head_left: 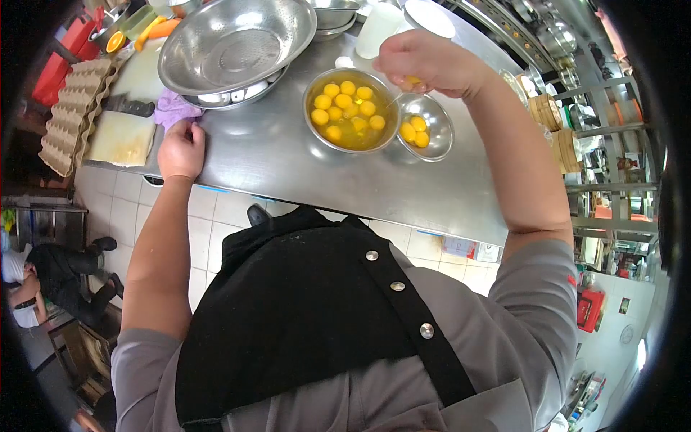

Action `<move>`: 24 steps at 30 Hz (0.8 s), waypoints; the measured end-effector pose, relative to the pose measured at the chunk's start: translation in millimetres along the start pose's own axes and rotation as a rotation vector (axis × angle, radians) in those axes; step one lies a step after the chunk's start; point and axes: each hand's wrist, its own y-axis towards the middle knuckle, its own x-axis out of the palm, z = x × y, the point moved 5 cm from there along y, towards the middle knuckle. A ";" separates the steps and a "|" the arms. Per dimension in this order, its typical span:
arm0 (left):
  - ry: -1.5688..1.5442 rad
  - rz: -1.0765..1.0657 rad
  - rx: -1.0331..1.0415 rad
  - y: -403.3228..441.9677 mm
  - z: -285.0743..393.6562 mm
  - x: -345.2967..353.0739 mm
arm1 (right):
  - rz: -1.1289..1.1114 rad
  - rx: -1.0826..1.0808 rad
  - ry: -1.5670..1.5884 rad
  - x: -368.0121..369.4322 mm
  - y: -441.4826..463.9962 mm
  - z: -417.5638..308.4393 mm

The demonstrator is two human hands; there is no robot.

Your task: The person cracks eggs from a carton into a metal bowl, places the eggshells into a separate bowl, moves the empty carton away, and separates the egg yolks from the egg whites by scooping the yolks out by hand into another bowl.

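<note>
My right hand [428, 65] is raised over the gap between two metal bowls, its fingers curled round an egg yolk [412, 79]. A clear strand of egg white hangs below it. The larger bowl [392, 133] contains several yolks in yellowish liquid egg. In the smaller bowl [445, 133], at its right, lie a few bare yolks. My left hand [181, 150] rests closed at the front edge of the steel table, just below a crumpled purple cloth [175, 108]; nothing shows in its fingers.
A large perforated colander [237, 43] sits in a bowl with white eggs [255, 89] beneath. Eggshell [344, 63] and a translucent container [379, 30] stand behind the egg bowl. Cardboard egg trays [75, 115], cutting boards [122, 137] and a knife [137, 107] are at left. Another person [61, 277] is at far left.
</note>
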 end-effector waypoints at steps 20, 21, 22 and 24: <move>-0.013 0.021 0.001 0.0 -0.1 -0.4 | -0.006 -0.156 -0.799 35.9 3.9 66.2; -0.008 0.009 -0.007 -0.4 1.0 -1.0 | -0.035 -0.163 -0.884 46.7 8.7 64.2; -0.005 -0.001 -0.016 -1.0 2.3 -1.6 | -0.064 -0.170 -0.971 56.9 13.7 62.3; -0.005 -0.006 -0.022 -0.5 4.1 -4.3 | -0.212 -0.022 -1.153 75.5 28.2 64.9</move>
